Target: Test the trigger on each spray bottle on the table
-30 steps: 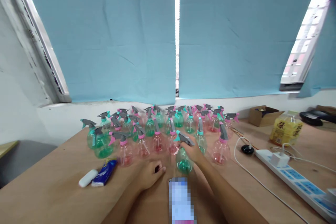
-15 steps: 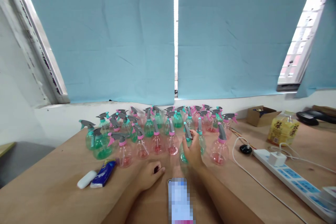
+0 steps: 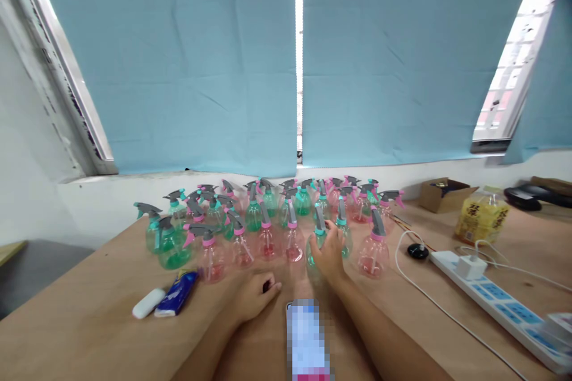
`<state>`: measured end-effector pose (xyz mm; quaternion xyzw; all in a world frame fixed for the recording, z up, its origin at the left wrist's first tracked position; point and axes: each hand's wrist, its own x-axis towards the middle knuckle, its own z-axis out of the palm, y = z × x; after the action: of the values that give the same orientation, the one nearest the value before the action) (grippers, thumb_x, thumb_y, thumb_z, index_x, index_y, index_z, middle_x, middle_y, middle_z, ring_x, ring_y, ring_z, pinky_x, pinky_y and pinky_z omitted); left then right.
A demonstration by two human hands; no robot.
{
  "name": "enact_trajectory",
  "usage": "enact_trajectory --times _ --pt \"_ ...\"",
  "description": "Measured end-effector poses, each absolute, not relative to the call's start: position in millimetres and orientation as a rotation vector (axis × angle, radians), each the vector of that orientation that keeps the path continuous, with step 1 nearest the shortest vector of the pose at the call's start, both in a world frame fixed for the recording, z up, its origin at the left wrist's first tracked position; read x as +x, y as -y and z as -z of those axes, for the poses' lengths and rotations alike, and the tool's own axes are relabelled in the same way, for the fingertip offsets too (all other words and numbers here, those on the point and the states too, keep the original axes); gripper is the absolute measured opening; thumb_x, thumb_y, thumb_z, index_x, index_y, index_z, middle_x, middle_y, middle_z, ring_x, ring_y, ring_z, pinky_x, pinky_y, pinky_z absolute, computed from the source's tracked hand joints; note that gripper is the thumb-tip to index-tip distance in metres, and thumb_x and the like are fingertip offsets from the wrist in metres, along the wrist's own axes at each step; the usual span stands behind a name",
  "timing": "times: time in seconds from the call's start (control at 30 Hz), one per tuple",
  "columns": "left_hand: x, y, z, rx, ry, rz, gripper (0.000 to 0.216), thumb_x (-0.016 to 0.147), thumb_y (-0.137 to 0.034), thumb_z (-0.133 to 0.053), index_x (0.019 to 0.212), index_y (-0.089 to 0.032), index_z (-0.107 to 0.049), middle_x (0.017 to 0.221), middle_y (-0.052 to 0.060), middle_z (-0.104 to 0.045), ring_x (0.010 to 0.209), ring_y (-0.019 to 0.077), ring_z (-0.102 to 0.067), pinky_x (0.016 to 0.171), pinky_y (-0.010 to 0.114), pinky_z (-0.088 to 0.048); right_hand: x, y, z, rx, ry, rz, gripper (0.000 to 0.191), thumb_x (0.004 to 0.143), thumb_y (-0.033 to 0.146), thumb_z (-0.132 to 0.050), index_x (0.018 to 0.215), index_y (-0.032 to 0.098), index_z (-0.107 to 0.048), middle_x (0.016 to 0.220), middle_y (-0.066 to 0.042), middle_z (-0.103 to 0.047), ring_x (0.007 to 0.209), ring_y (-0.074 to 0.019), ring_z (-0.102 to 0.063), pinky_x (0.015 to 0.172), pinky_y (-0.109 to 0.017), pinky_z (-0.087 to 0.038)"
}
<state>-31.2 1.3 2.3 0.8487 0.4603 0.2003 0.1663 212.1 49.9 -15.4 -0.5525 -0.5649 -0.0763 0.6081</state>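
In the head view, my right hand (image 3: 329, 253) has its thumb and fingers around the clear green body of a spray bottle (image 3: 316, 244), which has a grey and turquoise trigger head. The bottle stands upright in the front of the group. Just right of my fingers is another green spray bottle (image 3: 342, 229), partly covered by the hand. A pink spray bottle (image 3: 294, 245) stands to the left. My left hand (image 3: 252, 297) rests on the table, fingers curled in with nothing visible in them. A phone (image 3: 308, 339) with a blurred screen lies between my forearms.
Several more pink and green spray bottles fill the back of the table (image 3: 107, 286). At left lie a blue packet (image 3: 177, 294) and a white oval case (image 3: 149, 303). To the right are a power strip (image 3: 500, 303) with cables, a yellow-labelled jug (image 3: 482, 217) and a cardboard box (image 3: 442, 196).
The green spray bottle in my right hand has straightened from a slight lean, and its head sits a touch higher. My left hand stays where it was.
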Motion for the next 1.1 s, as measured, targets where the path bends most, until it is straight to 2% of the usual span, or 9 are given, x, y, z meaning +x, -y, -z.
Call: enact_trajectory --times 0.2,0.37,0.53,0.6,0.7,0.8,0.9,0.97,1.1 --pt "-29.7 0.5 -5.7 2.411 -1.313 -0.572 0.038 0.093 -0.045 -0.046 0.065 -0.019 -0.047 0.067 -0.002 -0.057 0.066 0.0146 -0.05 0.061 0.026 -0.03 214.2 -57.1 17.0 -1.241 1.304 0.194 0.046 0.091 0.041 -0.052 0.13 0.018 -0.042 0.119 -0.014 -0.056 0.112 -0.0307 -0.047 0.096 -0.051 -0.038" --pt "-28.9 0.9 -7.7 2.439 -1.313 -0.56 0.038 0.093 -0.044 -0.046 0.065 -0.019 -0.046 0.067 -0.002 -0.057 0.066 0.0145 -0.049 0.06 0.026 -0.029 214.7 -53.3 10.4 -1.18 1.271 0.174 0.045 0.088 0.043 -0.058 0.124 0.019 -0.044 0.115 -0.012 -0.054 0.11 -0.0286 -0.048 0.097 -0.048 -0.038" --pt "-29.9 -0.7 -5.6 2.427 -1.312 -0.554 0.037 0.093 -0.043 -0.046 0.065 -0.019 -0.046 0.067 -0.002 -0.057 0.065 0.0144 -0.05 0.06 0.026 -0.029 221.2 -40.1 -5.3 -1.049 1.189 0.184 0.023 0.089 0.031 -0.048 0.109 0.02 -0.052 0.109 -0.009 -0.048 0.109 -0.0275 -0.047 0.097 -0.049 -0.037" --pt "-30.2 -1.6 -4.5 2.424 -1.302 -0.555 0.037 0.093 -0.043 -0.047 0.065 -0.019 -0.045 0.067 -0.002 -0.056 0.065 0.0145 -0.05 0.06 0.026 -0.03 226.1 -35.4 -12.5 -1.063 1.146 0.206 0.022 0.087 0.027 -0.047 0.105 0.02 -0.057 0.11 -0.01 -0.046 0.112 -0.0284 -0.045 0.099 -0.05 -0.036" --pt "-30.2 -2.0 -3.4 2.421 -1.312 -0.563 0.036 0.093 -0.042 -0.047 0.066 -0.019 -0.046 0.066 -0.002 -0.056 0.065 0.0145 -0.049 0.059 0.026 -0.029 233.9 -33.5 -20.2 -1.163 1.114 0.287 0.035 0.086 0.026 -0.047 0.117 0.02 -0.061 0.125 -0.014 -0.041 0.12 -0.0313 -0.041 0.104 -0.056 -0.029" --pt "-30.2 -1.8 -2.8 2.433 -1.315 -0.574 0.036 0.093 -0.042 -0.047 0.066 -0.019 -0.046 0.067 -0.002 -0.056 0.065 0.0144 -0.049 0.06 0.026 -0.029 240.9 -39.1 -19.8 -1.263 1.124 0.371 0.048 0.085 0.026 -0.047 0.132 0.021 -0.056 0.147 -0.016 -0.027 0.136 -0.0364 -0.029 0.108 -0.064 -0.019" --pt "-30.3 -1.7 -2.1 2.434 -1.301 -0.583 0.037 0.094 -0.043 -0.046 0.066 -0.019 -0.045 0.066 -0.002 -0.055 0.065 0.0143 -0.049 0.06 0.026 -0.029 247.2 -49.2 -11.1 -1.327 1.164 0.356 0.05 0.086 0.027 -0.046 0.135 0.019 -0.056 0.157 -0.015 -0.016 0.141 -0.0387 -0.02 0.107 -0.065 -0.021" --pt "-30.1 -1.9 -1.8 2.43 -1.299 -0.585 0.038 0.094 -0.044 -0.046 0.066 -0.019 -0.046 0.066 -0.002 -0.055 0.065 0.0142 -0.049 0.059 0.026 -0.028 250.7 -55.5 -3.7 -1.36 1.193 0.295 0.049 0.086 0.028 -0.045 0.133 0.017 -0.058 0.157 -0.016 -0.021 0.141 -0.0385 -0.022 0.108 -0.063 -0.023" --pt "-29.4 -2.4 -2.2 2.425 -1.298 -0.567 0.039 0.094 -0.047 -0.046 0.066 -0.019 -0.046 0.066 -0.002 -0.055 0.065 0.0141 -0.049 0.059 0.026 -0.029 254.9 -62.5 5.3 -1.4 1.197 0.196 0.047 0.087 0.029 -0.047 0.129 0.017 -0.062 0.147 -0.017 -0.041 0.139 -0.0374 -0.03 0.109 -0.062 -0.025"
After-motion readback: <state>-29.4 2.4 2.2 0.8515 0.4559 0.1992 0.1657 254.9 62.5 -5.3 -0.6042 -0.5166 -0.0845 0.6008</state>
